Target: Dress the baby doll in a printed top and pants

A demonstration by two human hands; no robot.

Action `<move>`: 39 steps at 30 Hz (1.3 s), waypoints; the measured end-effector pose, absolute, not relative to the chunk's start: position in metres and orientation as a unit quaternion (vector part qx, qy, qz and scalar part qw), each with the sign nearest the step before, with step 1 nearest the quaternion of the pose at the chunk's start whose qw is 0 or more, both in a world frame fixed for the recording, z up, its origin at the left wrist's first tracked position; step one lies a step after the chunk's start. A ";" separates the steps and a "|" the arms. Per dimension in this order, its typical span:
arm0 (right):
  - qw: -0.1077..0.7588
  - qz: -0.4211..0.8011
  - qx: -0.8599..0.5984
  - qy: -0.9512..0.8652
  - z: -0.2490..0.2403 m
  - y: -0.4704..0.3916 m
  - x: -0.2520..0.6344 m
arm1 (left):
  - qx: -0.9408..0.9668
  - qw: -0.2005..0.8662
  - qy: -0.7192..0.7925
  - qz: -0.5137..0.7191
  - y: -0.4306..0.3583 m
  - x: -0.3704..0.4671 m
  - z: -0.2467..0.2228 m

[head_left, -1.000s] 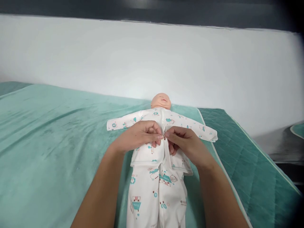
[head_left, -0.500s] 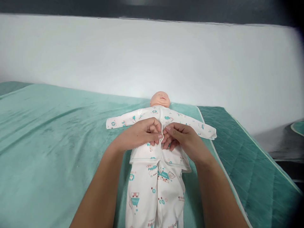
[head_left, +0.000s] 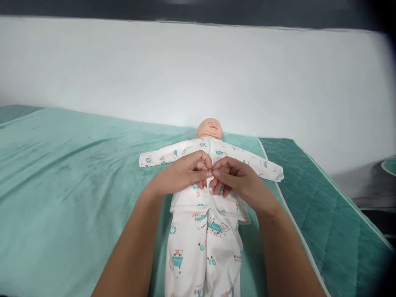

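A baby doll (head_left: 209,128) lies on its back, head away from me, dressed in a white printed shirt (head_left: 188,202) and matching white pants (head_left: 188,255). Both sleeves stretch out to the sides. At the middle of the chest, my left hand (head_left: 192,172) pinches the shirt's front edge between thumb and fingers. My right hand (head_left: 233,177) pinches the same front opening from the other side, its fingertips meeting those of the left. A small button shows just above the hands; the bit of cloth between the fingertips is mostly covered.
Under the doll spreads a light green blanket (head_left: 77,185) with a pale border. To the right lies a darker green quilted mat (head_left: 315,198). A white wall (head_left: 185,74) stands close behind the doll's head.
My fingertips have come together at the shirt front, the right hand shifting slightly up and left. A fold of the shirt edge now sticks out below them. The doll lies as before.
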State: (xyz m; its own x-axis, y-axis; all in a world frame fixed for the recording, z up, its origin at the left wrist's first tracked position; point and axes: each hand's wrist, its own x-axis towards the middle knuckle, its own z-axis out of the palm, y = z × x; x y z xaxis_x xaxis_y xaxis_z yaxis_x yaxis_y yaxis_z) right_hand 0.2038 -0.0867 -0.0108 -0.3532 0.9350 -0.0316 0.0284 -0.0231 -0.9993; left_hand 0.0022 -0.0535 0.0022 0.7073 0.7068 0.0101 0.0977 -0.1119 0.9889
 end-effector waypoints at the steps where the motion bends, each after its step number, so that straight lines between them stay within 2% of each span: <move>1: 0.383 0.581 -0.413 -0.588 -0.011 -0.087 0.204 | 0.696 0.610 0.278 0.257 -0.052 0.002 0.001; 8: 0.385 0.587 -0.391 -0.595 -0.010 -0.088 0.204 | 0.694 0.613 0.273 0.262 -0.051 0.001 0.001; 18: 0.399 0.593 -0.380 -0.587 -0.015 -0.086 0.206 | 0.707 0.603 0.315 0.194 -0.055 -0.006 0.009; 39: 0.456 0.600 -0.373 -0.541 -0.014 -0.085 0.208 | 0.694 0.592 0.336 0.233 -0.054 -0.005 0.009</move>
State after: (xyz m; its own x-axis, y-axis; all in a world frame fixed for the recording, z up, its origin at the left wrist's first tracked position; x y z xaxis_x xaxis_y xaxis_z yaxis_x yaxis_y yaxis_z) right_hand 0.2081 -0.0849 -0.0142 -0.3048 0.9513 0.0468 -0.1435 0.0027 -0.9896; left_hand -0.0045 -0.0543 0.0091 0.6654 0.7427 -0.0752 0.1918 -0.0728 0.9787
